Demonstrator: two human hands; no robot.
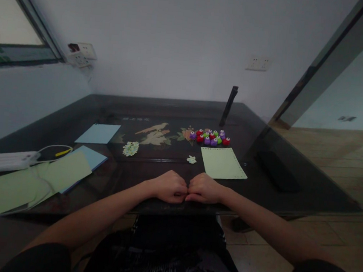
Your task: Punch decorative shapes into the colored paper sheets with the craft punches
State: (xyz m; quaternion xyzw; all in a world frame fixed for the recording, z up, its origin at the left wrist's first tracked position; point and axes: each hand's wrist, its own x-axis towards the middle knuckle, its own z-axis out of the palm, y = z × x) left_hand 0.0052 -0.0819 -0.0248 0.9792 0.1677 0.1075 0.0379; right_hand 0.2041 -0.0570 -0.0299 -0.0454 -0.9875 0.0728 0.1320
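My left hand (170,187) is curled into a fist at the near edge of the dark table (152,167). Knuckle to knuckle with it, my right hand (204,188) is closed too, and nothing shows in either one. Just beyond the right hand lies a pale green sheet of paper (223,163) with small marks along its edges. A little whitish flower-shaped piece (191,159) rests ahead of the hands. Farther left is a larger cluster of similar pale pieces (130,148). Behind the sheet, several small red, purple and green toys (209,137) with eye-like tops stand grouped together.
A white power strip (5,162) with a cable lies at the left, beside green sheets (65,169) and a blue sheet (99,133). Toward the back right stands a dark upright stick (228,106). A black flat object (276,170) lies on the right side.
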